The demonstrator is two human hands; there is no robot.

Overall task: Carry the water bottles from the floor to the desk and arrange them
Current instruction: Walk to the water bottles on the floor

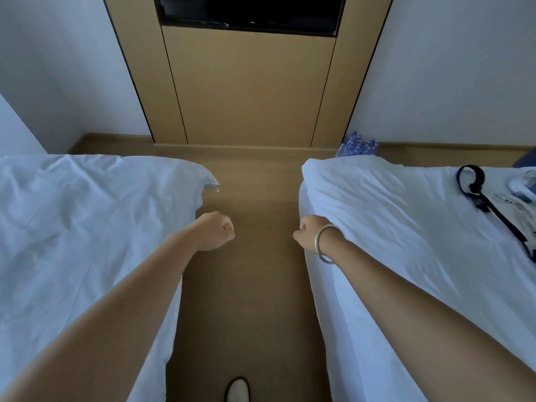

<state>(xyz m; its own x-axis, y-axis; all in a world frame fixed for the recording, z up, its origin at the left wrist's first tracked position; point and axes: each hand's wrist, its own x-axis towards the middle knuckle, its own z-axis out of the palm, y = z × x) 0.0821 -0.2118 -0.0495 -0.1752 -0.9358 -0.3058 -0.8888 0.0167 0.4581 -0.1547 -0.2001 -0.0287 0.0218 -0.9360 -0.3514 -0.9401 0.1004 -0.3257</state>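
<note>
Both grips empty, left hand (216, 231) and right hand (308, 234) curled into loose fists over the aisle between two beds; water bottles (358, 146) stand far off on floor by wall, likely stowed clear of walkway.

Plain white rumpled bed sheets (87, 227) flank my hands; tan wood-look floor (255, 285) lies beneath them. Ahead, translucent blue-tinted plastic water bottles (358, 146); a silver metal bangle (326, 242) circles my right wrist.
</note>
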